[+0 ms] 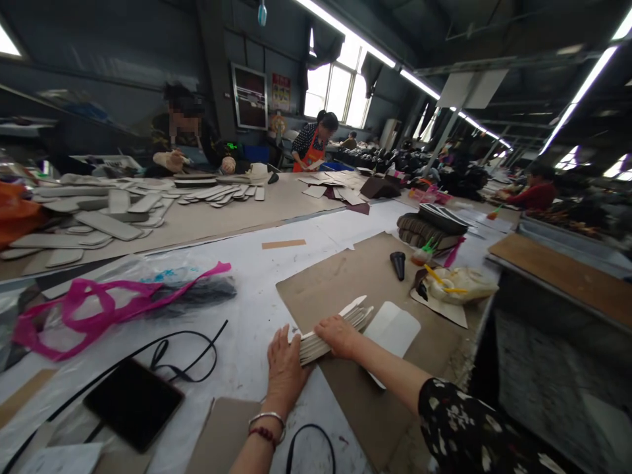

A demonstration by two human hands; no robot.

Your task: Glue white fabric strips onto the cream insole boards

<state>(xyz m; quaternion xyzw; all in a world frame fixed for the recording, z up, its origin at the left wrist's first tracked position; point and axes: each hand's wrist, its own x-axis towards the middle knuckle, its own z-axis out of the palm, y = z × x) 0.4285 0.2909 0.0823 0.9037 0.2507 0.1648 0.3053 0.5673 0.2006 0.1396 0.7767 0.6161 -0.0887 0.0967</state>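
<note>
Both my hands are on the stack of pale pieces (315,349), right in front of me at the L edge of the brown sheet (340,275) on the bench (264,280). Left hand (288,367) cups the near end, thumb up by the layers; right hand (340,334) bears on it around the middle, fingers bent over the top. So my grip's closed on the stack from both sides. Progress, as I'd judge it: this lot's gathered, pieces close together, but the far ends fan out a bit, so they're not flush. Can't count layers from here: too small & partly behind my fingers. Not in the bundle: a pale panel (395,327) flat on the brown sheet, just beyond my R wrist & forearm; poss. two overlapping. Across the bench there's also a big spread of loose pieces (109,225), incl. some in overlapping rows, near a co-worker (208,141); those are well apart from my stack, so I'd count only the bundle in hand as collected.
</note>
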